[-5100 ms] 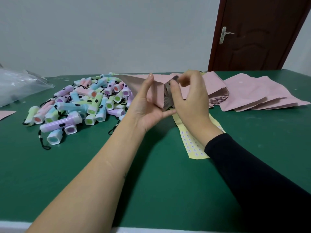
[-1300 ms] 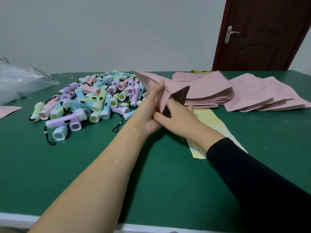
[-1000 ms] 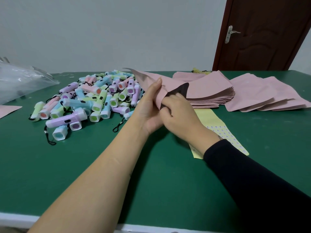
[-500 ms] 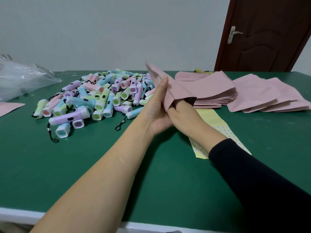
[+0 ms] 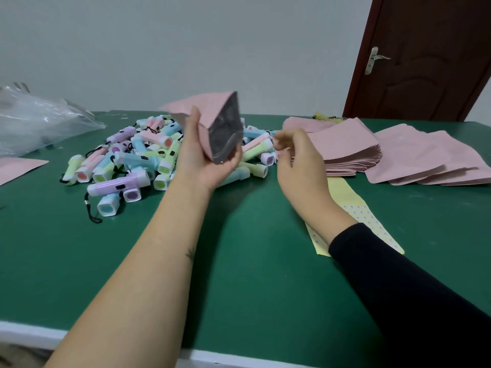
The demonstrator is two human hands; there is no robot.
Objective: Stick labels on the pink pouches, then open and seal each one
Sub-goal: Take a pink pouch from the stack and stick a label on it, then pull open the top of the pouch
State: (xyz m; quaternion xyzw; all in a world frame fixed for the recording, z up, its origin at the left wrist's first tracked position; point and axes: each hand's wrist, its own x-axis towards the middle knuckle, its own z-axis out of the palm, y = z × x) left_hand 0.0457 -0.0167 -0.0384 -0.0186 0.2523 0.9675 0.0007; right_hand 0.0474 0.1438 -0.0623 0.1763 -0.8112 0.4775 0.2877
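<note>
A dark green desk point(image 5: 252, 274) with a white front edge fills most of the view, set against a plain pale grey wall point(image 5: 212, 49). A dark brown panelled wooden door point(image 5: 435, 62) with a silver lever handle point(image 5: 373, 61) stands in the far right corner. The left hand point(image 5: 204, 160) is raised above the desk, its thumb and fingers wrapped round the lower end of an opened pink pouch point(image 5: 223, 128). The pouch's mouth gapes toward the camera and shows a silvery lining. The right hand point(image 5: 300, 160) hovers just right of the pouch and apart from it, its fingers loosely curled and blurred, with nothing seen in them. Its forearm wears a black sleeve point(image 5: 398, 288). Behind the left hand lies a heap of pastel plastic flashlights point(image 5: 127, 160) with black wrist cords. A crumpled clear plastic bag point(image 5: 39, 123) sits at the far left, with a single flat pink pouch point(image 5: 16, 168) at the left edge in front of it. Right of the hands stands a thick stack of pink pouches point(image 5: 342, 150), and further right is a loose fan of more pink pouches point(image 5: 425, 158). A long yellow label sheet point(image 5: 366, 216) dotted with small round stickers lies flat on the desk, partly under the right forearm.
</note>
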